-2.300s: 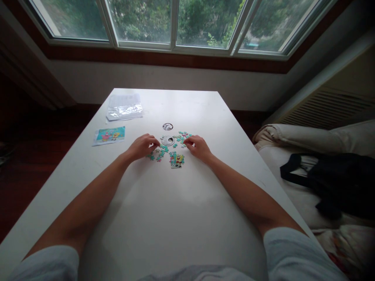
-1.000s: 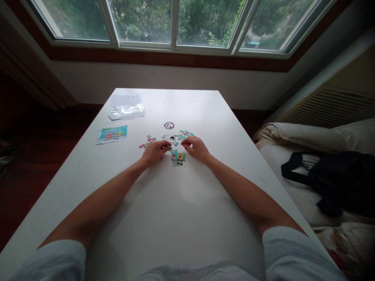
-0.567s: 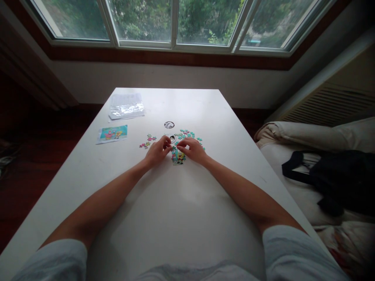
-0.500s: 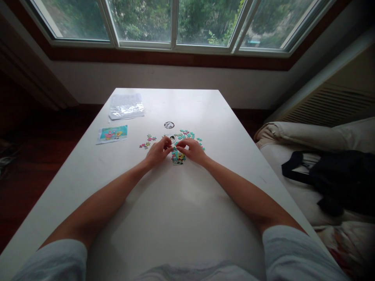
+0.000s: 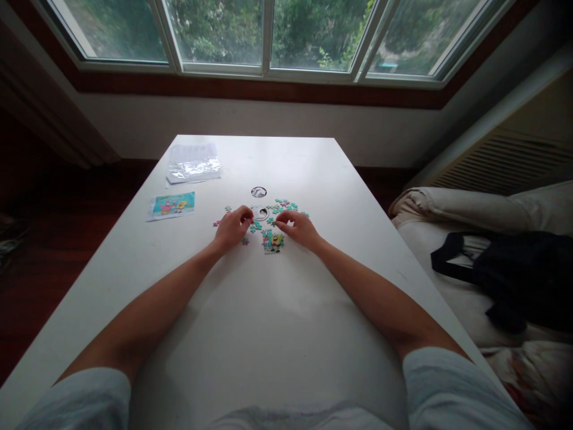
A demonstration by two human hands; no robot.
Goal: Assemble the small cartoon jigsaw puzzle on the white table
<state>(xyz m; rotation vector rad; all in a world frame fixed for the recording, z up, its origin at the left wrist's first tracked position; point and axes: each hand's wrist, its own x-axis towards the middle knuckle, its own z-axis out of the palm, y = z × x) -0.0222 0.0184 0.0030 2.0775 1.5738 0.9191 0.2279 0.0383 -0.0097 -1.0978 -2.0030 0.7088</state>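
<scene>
On the white table lies a partly joined jigsaw puzzle with a yellow cartoon figure. Beyond its upper left, my left hand is closed with thumb and fingertips together; whatever they hold is too small to make out. My right hand pinches a small greenish puzzle piece just above the joined part. Between the hands are a few teal loose pieces. One reddish-teal piece rests below my left hand. More loose pieces spread behind my right hand, and others are partly hidden by my left.
A round flat item and a dark-rimmed oval item lie beyond the pieces. To the left are a picture card and a clear plastic bag. A sofa with dark cloth stands right of the table.
My left hand has moved left, away from the joined puzzle, uncovering loose pieces. My right hand has shifted slightly right, and the gap between the hands is wider.
</scene>
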